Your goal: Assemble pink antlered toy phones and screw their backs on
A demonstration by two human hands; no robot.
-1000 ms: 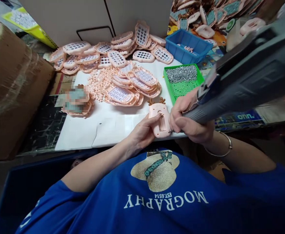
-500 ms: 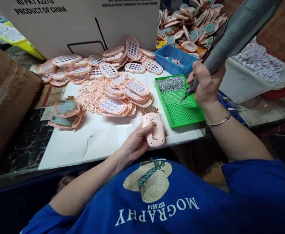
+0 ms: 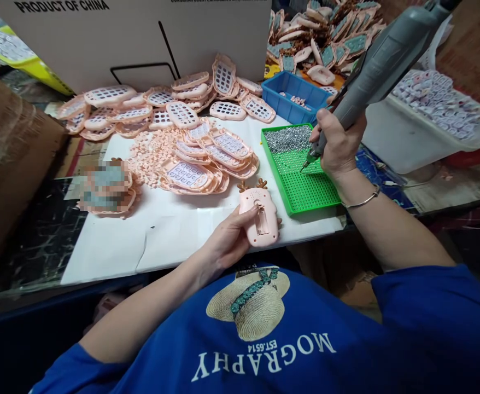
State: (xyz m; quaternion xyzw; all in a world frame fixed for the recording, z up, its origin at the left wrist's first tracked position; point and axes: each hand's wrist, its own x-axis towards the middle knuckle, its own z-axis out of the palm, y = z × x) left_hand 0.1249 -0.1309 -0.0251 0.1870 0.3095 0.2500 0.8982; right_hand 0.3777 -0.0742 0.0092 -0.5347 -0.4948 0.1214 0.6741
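My left hand (image 3: 228, 236) grips a pink deer-shaped toy phone (image 3: 259, 214), back side up, at the near edge of the white table (image 3: 117, 241). My right hand (image 3: 338, 145) is wrapped round a grey electric screwdriver (image 3: 381, 57). Its tip rests on the green screw tray (image 3: 305, 186), just below the heap of silver screws (image 3: 287, 139).
Pink keypad shells (image 3: 207, 153) lie piled across the table's middle and back. A blue bin (image 3: 293, 98) stands behind the green tray, with more toy parts beyond. A white carton (image 3: 141, 38) stands at the back, a brown box (image 3: 10, 158) at the left, a white bin (image 3: 420, 131) at the right.
My right hand lifted the screwdriver off the toy phone and carried it right and back to the green screw tray. The left hand kept hold of the toy.
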